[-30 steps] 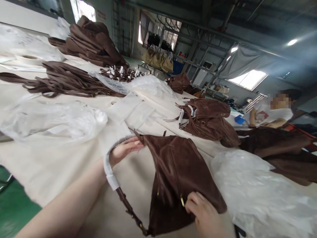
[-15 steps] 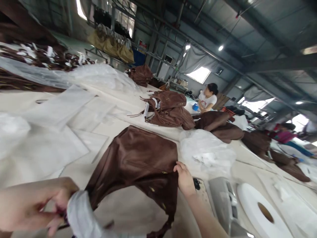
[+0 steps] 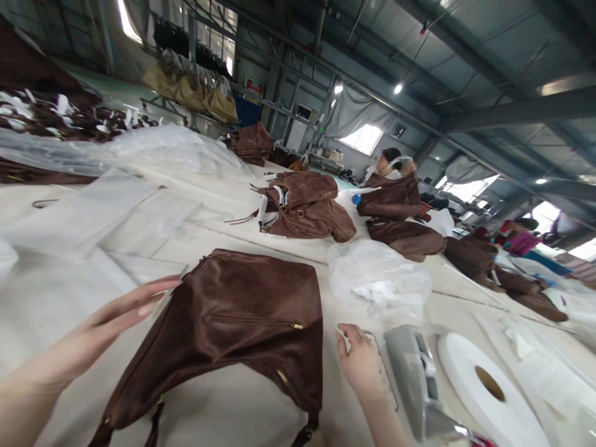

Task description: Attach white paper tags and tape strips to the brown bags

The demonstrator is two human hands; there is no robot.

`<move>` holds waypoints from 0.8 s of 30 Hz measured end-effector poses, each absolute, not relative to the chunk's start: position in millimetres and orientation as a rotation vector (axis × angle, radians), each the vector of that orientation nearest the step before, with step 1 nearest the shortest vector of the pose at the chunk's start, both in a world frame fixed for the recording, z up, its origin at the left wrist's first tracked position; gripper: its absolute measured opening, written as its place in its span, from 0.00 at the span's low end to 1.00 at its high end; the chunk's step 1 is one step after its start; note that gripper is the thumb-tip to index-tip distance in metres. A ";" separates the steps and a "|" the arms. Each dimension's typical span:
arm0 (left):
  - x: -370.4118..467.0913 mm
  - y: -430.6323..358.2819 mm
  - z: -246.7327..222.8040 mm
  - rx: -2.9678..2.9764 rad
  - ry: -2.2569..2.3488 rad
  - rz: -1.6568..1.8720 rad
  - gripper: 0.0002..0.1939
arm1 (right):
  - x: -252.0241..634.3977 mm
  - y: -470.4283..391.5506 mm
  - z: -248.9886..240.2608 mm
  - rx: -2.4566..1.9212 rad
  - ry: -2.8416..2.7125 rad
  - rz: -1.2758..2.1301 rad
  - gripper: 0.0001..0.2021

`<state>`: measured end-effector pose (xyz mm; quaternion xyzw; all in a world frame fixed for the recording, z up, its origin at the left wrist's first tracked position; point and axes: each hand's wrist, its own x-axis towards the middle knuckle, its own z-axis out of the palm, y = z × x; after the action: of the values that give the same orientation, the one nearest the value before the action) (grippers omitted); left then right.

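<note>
Dark brown leather shoulder bag (image 3: 261, 285): lying on the broad cream-coloured table (image 3: 233, 403) between the two hands, arching at the near side around a patch of bare tabletop, showing a small gold metal zip pull (image 3: 297, 326) towards the right. Bare left hand (image 3: 105, 326): reaching in at the upper left edge of the bag, stretching the fingers out nearly straight and close together, thumb running below; cannot tell whether pinching the edge or only touching. Bare right hand (image 3: 365, 363): curling loosely just beside the bag, apart from the leather, partly covering a pale, flat, rectangular phone (image 3: 384, 372); cannot tell whether pressing thumb to fingertips. Grey hard-cased device (image 3: 406, 366): standing just right of the phone. Large white disc-shaped roll with a brown core (image 3: 465, 372): lying next to the device. Crumpled translucent plastic bag (image 3: 379, 279): lying beyond the right hand. Heap of brown leather bags with white-wrapped handles (image 3: 311, 217): resting farther up the table. Flat, thin, whitish sheets (image 3: 88, 211): overlapping beyond the left hand
</note>
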<state>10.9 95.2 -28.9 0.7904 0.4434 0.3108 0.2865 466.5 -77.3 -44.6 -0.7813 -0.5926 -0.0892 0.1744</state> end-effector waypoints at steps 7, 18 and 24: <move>47.3 95.6 -74.5 2.515 1.213 0.623 0.45 | 563.5 -102.2 -46.1 -2.842 -1.411 -0.162 0.18; 47.7 100.5 -19.5 2.410 1.246 0.480 0.39 | 566.5 -97.0 -35.6 -2.846 -1.390 -0.186 0.16; 134.6 71.5 41.4 1.726 0.779 0.569 0.28 | 453.7 -61.9 8.5 -1.884 -1.483 0.018 0.14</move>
<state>134.6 71.5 41.4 0.7291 0.3292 0.2405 0.5498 453.7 -61.9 8.5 -0.7319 -0.5763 0.0071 0.3634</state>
